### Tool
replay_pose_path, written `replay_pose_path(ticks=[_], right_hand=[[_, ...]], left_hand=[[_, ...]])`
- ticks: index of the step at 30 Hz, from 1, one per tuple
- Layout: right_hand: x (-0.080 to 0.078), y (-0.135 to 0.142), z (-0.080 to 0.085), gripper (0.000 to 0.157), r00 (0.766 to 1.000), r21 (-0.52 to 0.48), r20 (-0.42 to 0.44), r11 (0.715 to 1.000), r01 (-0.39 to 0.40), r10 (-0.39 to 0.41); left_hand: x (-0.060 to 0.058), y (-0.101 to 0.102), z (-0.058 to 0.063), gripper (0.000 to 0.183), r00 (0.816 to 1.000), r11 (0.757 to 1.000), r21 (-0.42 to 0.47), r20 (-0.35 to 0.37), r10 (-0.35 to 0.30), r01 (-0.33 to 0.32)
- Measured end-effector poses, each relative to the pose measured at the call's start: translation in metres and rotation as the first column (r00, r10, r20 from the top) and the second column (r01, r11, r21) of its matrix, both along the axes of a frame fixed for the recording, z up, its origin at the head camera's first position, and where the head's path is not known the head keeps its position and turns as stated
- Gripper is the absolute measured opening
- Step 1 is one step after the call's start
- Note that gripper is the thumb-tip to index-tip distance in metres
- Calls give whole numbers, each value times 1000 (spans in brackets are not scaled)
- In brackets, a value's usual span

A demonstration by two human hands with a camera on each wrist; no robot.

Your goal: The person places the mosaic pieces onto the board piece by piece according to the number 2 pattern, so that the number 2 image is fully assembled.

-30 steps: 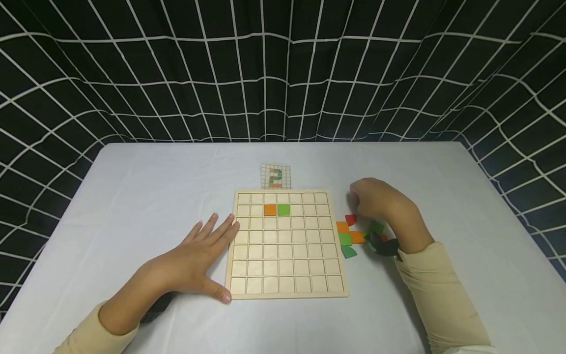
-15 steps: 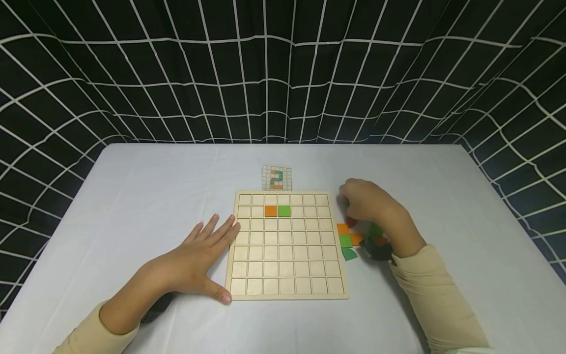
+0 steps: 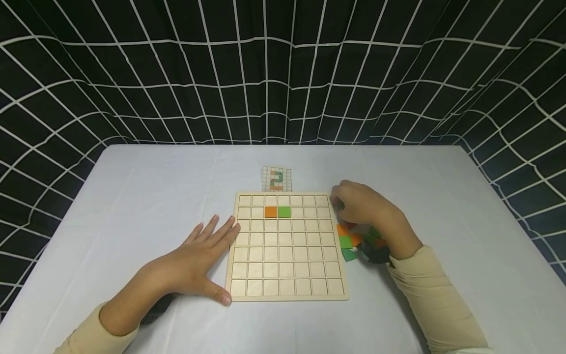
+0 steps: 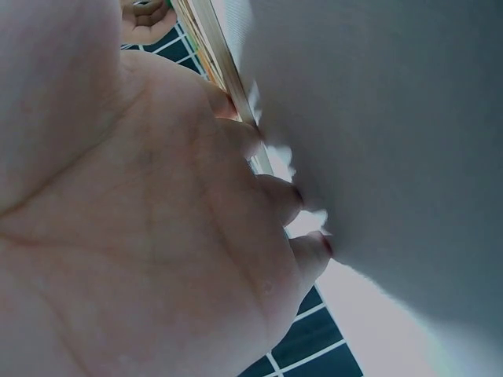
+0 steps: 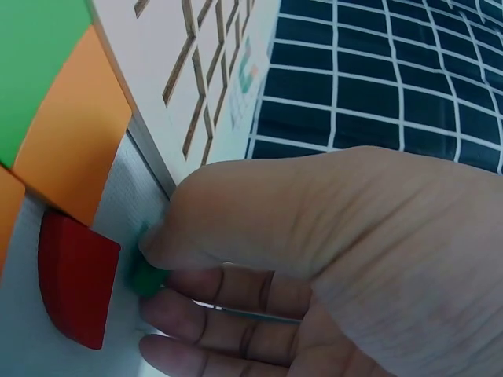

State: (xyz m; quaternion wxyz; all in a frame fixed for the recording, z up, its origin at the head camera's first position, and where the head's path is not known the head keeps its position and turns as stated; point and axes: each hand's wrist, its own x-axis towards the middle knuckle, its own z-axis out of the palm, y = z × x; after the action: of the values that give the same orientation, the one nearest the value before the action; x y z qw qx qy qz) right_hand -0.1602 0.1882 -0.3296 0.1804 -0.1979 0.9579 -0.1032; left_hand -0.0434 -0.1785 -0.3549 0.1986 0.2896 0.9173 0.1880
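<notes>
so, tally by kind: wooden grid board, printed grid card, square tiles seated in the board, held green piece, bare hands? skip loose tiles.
Pale wooden grid board: 1
Small printed grid card: 1
Seated tiles: 2 (orange square tile, light green square tile)
Held green piece, shape unclear: 1
Bare hands: 2 (left hand, right hand)
Total: 7

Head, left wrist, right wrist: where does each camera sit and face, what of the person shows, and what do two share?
Head: on the head, facing forward and down at the board; left hand, right hand and sleeves show.
Left wrist: on that wrist, facing along the palm to the board's edge; right hand at top left.
Right wrist: on that wrist, facing thumb and fingers pinching a green piece, gridded cloth beyond.
Shared: head and right wrist both show the board, pattern card and red piece.
</notes>
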Motion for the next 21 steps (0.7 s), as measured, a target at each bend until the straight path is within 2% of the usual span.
replay_pose_path(ticks=[11,17,21], right_hand=[[2,-2,2,28,999,-24,-38,1000,-6,5],[5,-7,1,17,990,-87,-115,992,-87,76],[8,-14,-1,18,987,-99,-122,988,-117,105]], left_hand=[[1,-1,-1,138,1000,1000,1,8,-1,1],[1,-1,-1,138,1000,1000,6,2,-4,4],[1,-1,-2,138,1000,1000,5,1,-4,4]])
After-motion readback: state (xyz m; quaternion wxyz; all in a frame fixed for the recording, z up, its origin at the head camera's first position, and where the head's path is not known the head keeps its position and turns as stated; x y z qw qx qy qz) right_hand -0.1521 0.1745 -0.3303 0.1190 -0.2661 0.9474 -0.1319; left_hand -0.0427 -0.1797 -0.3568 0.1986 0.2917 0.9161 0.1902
